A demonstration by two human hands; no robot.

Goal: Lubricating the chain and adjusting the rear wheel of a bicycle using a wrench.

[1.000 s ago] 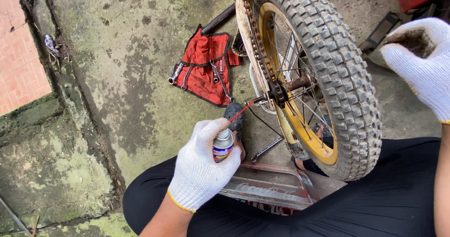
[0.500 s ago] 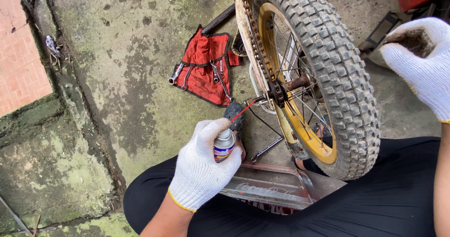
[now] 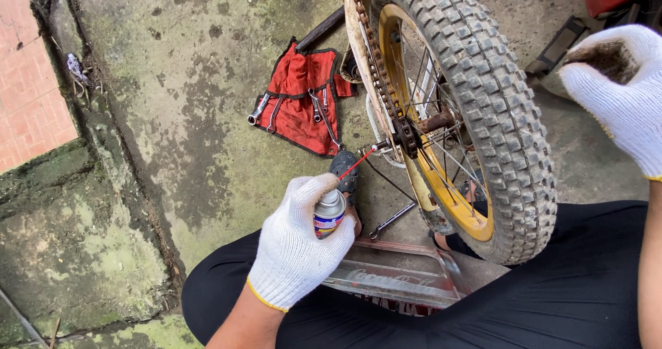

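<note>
A knobby bicycle wheel (image 3: 476, 114) fills the upper middle, its rusty chain (image 3: 376, 59) and spokes blocking any pass through it. Left of the wheel, bare mossy concrete (image 3: 179, 101) lies open as far as a red tool roll (image 3: 303, 101) of wrenches. Below the wheel, a metal crate (image 3: 393, 280) and the person's black-clad legs (image 3: 579, 294) close the way.

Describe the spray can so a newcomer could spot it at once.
Start at the knobby bicycle wheel with its yellow rim. Left of it, the gloved left hand holds the spray can. Its thin red straw, aimed at the rusty chain, sets it apart from the wrenches.
</note>
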